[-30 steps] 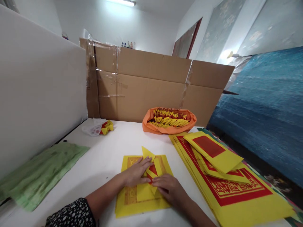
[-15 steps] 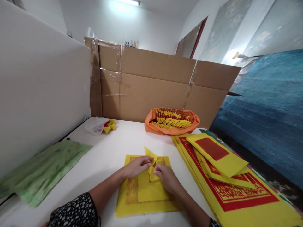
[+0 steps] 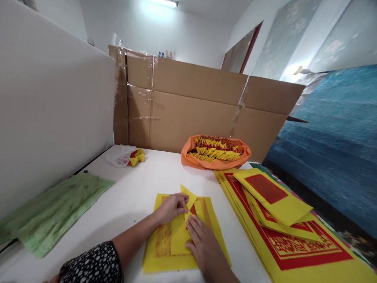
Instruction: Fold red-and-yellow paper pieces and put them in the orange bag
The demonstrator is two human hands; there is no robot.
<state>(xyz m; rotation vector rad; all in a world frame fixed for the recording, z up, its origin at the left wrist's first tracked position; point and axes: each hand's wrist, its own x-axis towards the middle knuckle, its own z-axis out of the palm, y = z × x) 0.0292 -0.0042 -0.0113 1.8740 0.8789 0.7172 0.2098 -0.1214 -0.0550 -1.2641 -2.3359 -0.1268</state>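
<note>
Yellow paper sheets (image 3: 179, 263) with a faded reddish print lie flat on the white table. On top of them is a small folded yellow piece (image 3: 188, 193) with a pointed upper end and a red patch at its middle. My left hand (image 3: 173, 207) pinches the left edge of that folded piece, thumb and fingertips together. My right hand (image 3: 203, 243) lies over its lower part, fingers stretched out and pressing it down against the sheets.
An orange bag (image 3: 186, 157) full of folded yellow-red pieces stands against the cardboard (image 3: 194, 106). Large printed yellow sheets (image 3: 294, 271) are stacked at right. A green cloth (image 3: 67, 200) and plastic bag (image 3: 118, 157) lie at left.
My right hand has gone from a pinch to flattened fingers laid on the lower part of the folded piece. More of the red patch shows. The view has shifted slightly.
</note>
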